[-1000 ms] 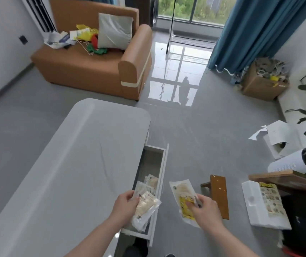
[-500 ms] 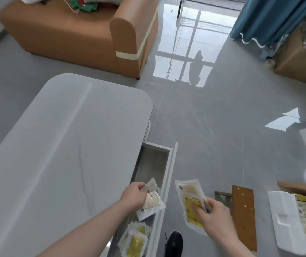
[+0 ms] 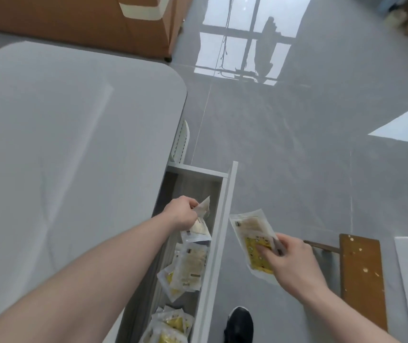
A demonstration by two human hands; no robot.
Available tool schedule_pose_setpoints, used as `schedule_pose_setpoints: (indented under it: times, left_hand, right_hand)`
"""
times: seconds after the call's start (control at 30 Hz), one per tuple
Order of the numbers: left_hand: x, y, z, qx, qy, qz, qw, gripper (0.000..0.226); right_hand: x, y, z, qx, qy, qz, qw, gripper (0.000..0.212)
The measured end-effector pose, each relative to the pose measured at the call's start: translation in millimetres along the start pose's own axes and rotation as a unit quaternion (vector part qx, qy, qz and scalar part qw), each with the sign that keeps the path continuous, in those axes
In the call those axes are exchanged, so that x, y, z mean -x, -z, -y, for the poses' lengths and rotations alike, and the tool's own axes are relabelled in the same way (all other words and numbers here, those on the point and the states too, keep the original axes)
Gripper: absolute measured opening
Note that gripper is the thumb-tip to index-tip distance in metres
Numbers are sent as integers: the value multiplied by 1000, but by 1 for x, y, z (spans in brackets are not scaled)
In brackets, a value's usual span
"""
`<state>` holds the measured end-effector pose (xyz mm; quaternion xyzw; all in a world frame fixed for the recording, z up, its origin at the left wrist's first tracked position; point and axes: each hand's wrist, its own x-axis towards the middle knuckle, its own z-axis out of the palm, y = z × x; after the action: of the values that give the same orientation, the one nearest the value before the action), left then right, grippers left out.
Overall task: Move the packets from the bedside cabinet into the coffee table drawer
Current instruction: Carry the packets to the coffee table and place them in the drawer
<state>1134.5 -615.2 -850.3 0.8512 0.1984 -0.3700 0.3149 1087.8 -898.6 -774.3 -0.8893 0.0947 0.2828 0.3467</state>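
Several packets [image 3: 185,268] already lie in the open drawer [image 3: 219,233]; left hand [image 3: 183,214] pinches one packet [image 3: 199,225] above it; right hand [image 3: 289,263] grips another packet [image 3: 252,233] beside the drawer; both remain to deposit.

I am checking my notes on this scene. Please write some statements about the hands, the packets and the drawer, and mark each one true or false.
1. The drawer is open. True.
2. The left hand is empty. False: it holds a packet over the drawer.
3. The right hand holds a packet with a yellow print. True.
4. The right hand's packet is inside the drawer. False: it is outside, over the floor.
5. Packets already in the drawer are visible. True.
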Motion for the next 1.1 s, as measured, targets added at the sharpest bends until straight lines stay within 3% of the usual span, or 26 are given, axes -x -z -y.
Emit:
schedule_pose_setpoints:
  times: [0.1, 0.2, 0.5, 0.63, 0.73, 0.9, 1.03, 1.1]
  left_hand:
    - [-6, -2, -4, -38, -26, -59, 997, 51]
    - [-3, -8, 0, -47, -44, -118, 991, 49]
    - [-5, -14, 6, 82, -44, -206, 974, 48]
    - [-10, -21, -4, 10, -5, -103, 995, 68]
    - [-3, -28, 1, -3, 11, -90, 996, 64]
    - [38, -30, -1, 201, -22, -105, 974, 32]
    - [68, -22, -12, 429, -26, 95, 898, 32]
    - [79, -22, -14, 446, -51, 114, 886, 25]
  right_hand:
    - [-7, 1, -3, -13, 3, -3, 1000, 10]
    - [-7, 5, -3, -25, 3, -2, 1000, 7]
    - [-9, 10, 4, -77, 5, 6, 997, 7]
    - [-11, 5, 7, -111, 4, 11, 994, 3]
    - [-9, 0, 11, -158, -5, 22, 987, 5]
    - [-8, -6, 26, -248, -25, 65, 966, 7]
    - [-13, -14, 39, -307, -55, 106, 944, 12]
    - [-14, -21, 44, -310, -70, 114, 941, 10]
